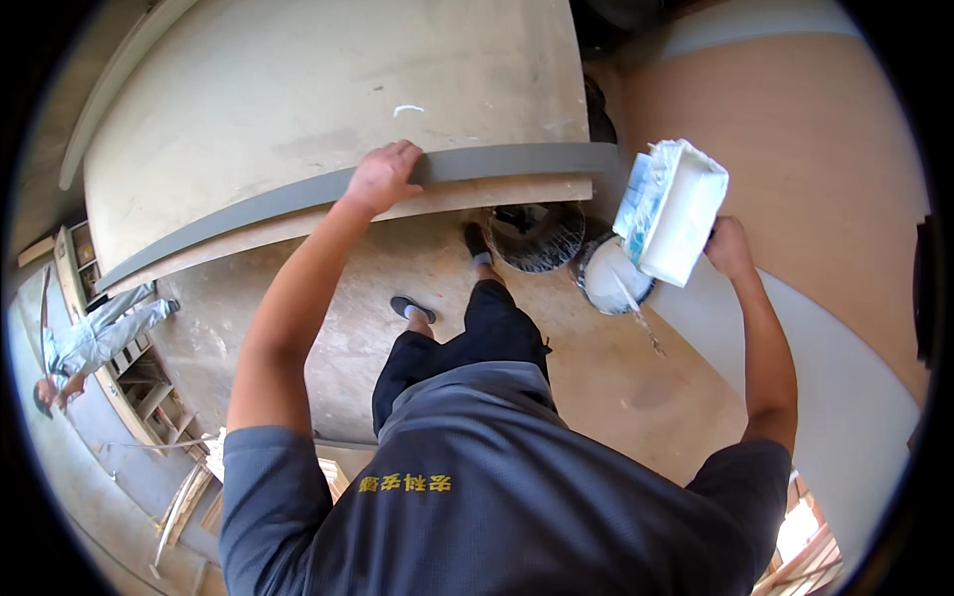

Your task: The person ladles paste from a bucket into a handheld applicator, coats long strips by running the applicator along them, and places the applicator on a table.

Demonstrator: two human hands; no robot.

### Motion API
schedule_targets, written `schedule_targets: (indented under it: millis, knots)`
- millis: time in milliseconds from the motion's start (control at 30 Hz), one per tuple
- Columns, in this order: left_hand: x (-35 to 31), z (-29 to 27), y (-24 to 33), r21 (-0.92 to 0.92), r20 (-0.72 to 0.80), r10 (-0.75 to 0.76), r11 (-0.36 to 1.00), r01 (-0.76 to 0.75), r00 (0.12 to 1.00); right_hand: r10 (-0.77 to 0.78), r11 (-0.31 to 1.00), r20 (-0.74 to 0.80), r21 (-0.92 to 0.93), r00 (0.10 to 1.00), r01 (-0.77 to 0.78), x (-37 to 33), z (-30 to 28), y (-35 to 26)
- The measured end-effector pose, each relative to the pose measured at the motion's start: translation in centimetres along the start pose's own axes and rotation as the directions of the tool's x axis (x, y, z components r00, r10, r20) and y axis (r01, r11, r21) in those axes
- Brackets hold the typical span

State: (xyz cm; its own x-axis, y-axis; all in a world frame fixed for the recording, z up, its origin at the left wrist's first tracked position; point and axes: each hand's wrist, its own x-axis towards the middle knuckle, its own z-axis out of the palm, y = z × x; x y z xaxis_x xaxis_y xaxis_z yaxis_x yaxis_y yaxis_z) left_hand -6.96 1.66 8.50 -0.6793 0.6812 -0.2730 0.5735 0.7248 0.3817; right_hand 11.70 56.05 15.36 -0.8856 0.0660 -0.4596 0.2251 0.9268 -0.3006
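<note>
My left hand [386, 177] is closed over a long grey strip [477, 162], which lies along the near edge of a large pale board-topped table [298, 89]. Its fingers point away from me, across the strip. On the right, my right hand [730, 248] grips the side of a white, box-shaped trough [686, 209], smeared with white paste and bluish on its left side. The trough is tilted, held in the air above a bucket of white paste [611, 278]. How the fingers wrap its grip is mostly hidden.
A dark, paste-stained bucket [537, 236] stands partly under the table edge. Right of me is a large brown panel [765, 119] with a pale curved border. At far left, another person [99, 333] stands near wooden shelving [144, 382]. Pale wooden strips [184, 502] lie at lower left.
</note>
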Motion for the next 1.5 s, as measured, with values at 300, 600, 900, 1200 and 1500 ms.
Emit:
schedule_targets:
  millis: [300,600,900,1200,1500]
  knots:
    - [4.5,0.3,1.5,0.031,0.038,0.112,0.993,-0.113,0.993,0.097,0.952,-0.037,0.295,0.995,-0.082,-6.9,-1.1,0.9]
    - [10.5,-1.4,-6.6,-0.107,0.085,0.298,0.951,-0.289,0.951,0.192,0.909,-0.104,0.393,0.976,-0.137,-8.9,-1.3,-2.5]
    - [14.2,1.1,-6.8,-0.146,0.036,0.39,0.913,-0.381,0.92,0.303,0.918,-0.201,0.325,0.932,-0.229,-3.2,-3.2,-19.3]
    - [15.8,-3.2,-14.2,-0.119,0.023,0.387,0.916,-0.382,0.922,0.19,0.937,-0.219,0.33,0.957,-0.111,7.3,-2.9,-29.2]
    - [16.1,-8.1,-19.9,-0.185,0.009,0.344,0.923,-0.337,0.939,0.161,0.934,-0.213,0.35,0.964,-0.078,14.4,-3.8,-34.5]
